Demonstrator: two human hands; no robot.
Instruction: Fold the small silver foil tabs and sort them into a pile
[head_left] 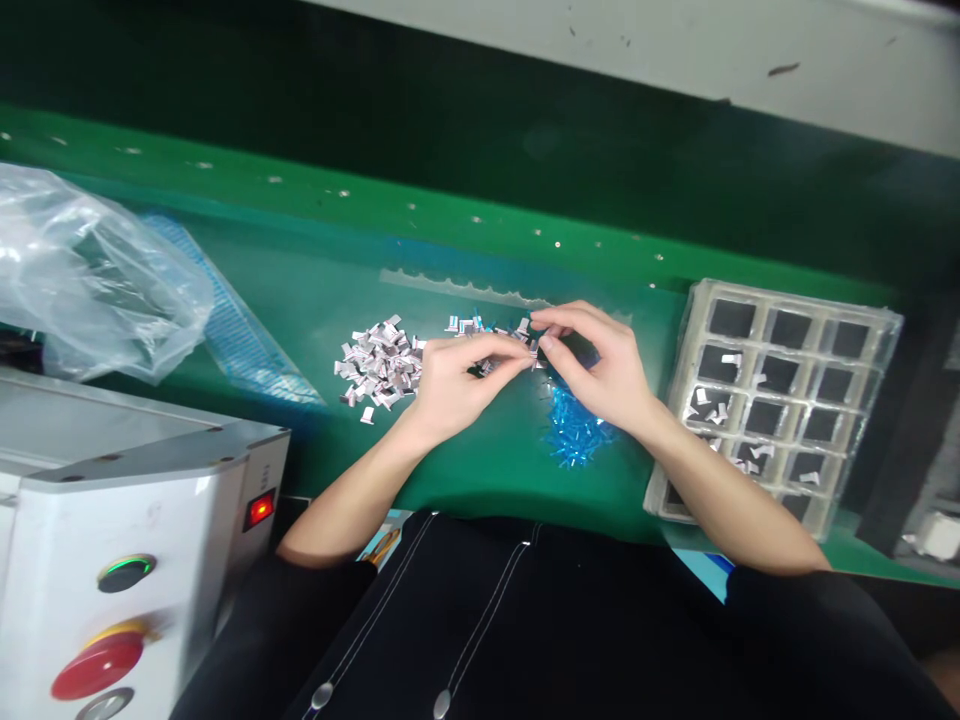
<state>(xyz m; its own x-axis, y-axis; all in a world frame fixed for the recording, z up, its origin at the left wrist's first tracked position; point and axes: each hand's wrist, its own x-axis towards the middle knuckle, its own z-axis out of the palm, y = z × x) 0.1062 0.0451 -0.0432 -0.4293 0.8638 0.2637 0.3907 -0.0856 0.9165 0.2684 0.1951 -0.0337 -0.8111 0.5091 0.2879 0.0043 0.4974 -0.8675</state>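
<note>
1. Small white part (534, 349) pinched between both sets of fingertips, above the green mat (465, 470), mid-table. Left hand (450, 385) and right hand (600, 375) meet on it, fingers closed around it.
2. Orientation: too small and blurred to be sure; long axis looks roughly left-right, running from one hand's fingertips to the other's.
3. Risk: part is tiny, grip is fingertip-only. A slip drops it into the blue strip pile (574, 430) just below the right hand, where it would be hard to spot.
4. Risk: left wrist sits near the white parts pile (379, 365); a sweep could scatter it.
5. Outward: compartment tray (885, 330) right, a few cells holding white pieces; plastic bag (90, 270) and control box (150, 500) left.
</note>
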